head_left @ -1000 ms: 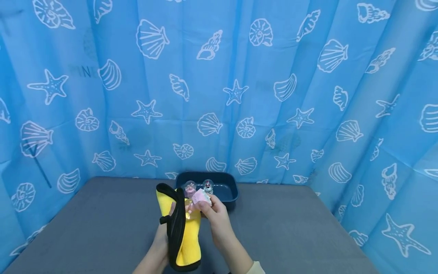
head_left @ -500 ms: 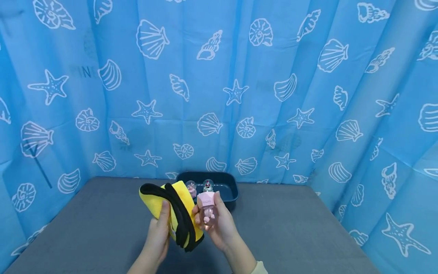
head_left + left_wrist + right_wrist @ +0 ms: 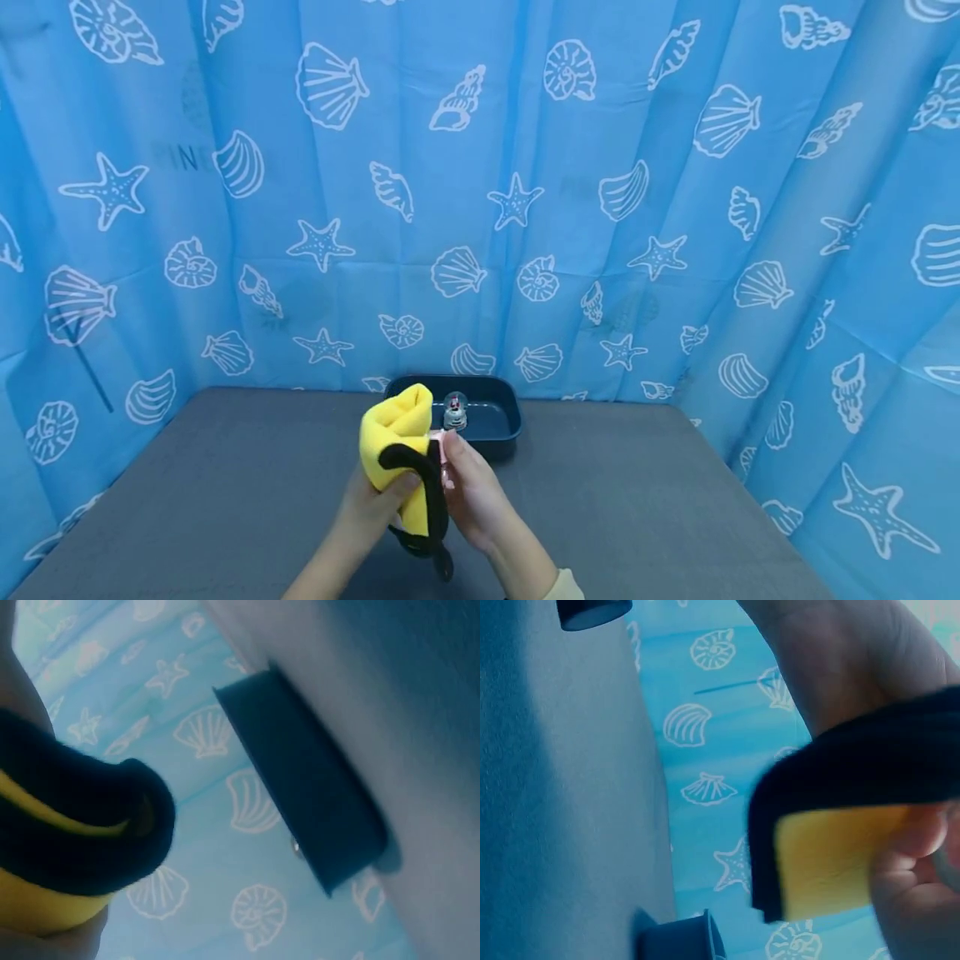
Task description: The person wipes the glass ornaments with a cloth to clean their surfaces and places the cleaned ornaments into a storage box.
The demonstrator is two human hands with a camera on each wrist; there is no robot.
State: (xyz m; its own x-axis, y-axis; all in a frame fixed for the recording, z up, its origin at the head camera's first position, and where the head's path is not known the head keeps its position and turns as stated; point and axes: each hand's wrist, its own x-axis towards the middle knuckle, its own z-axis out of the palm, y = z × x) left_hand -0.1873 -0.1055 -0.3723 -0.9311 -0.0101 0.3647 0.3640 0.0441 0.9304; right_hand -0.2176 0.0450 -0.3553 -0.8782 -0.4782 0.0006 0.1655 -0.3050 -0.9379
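Observation:
A folded yellow cloth with black edging (image 3: 401, 421) is gripped by my left hand (image 3: 367, 504), thumb across its front. My right hand (image 3: 480, 496) holds a small pink snow globe (image 3: 437, 434) against the cloth's right side, thumb on its pale base. The cloth and fingers hide most of the globe. Beyond the hands, a second snow globe with a tiny red and dark figure (image 3: 454, 410) stands in a dark blue tray (image 3: 495, 446). In the left wrist view, the rolled black edge of the cloth (image 3: 82, 817) fills the left side.
The tray stands near the table's far edge, before a blue shell-print curtain (image 3: 517, 250). A grey cover (image 3: 630, 500) lies over the table. The right wrist view catches a dark rounded object (image 3: 592, 611) at its top left.
The cloth has been turned and bunched, and it moved right against the pink snow globe. The globe, fully visible half a second ago, is now mostly covered. The tray's left part is hidden.

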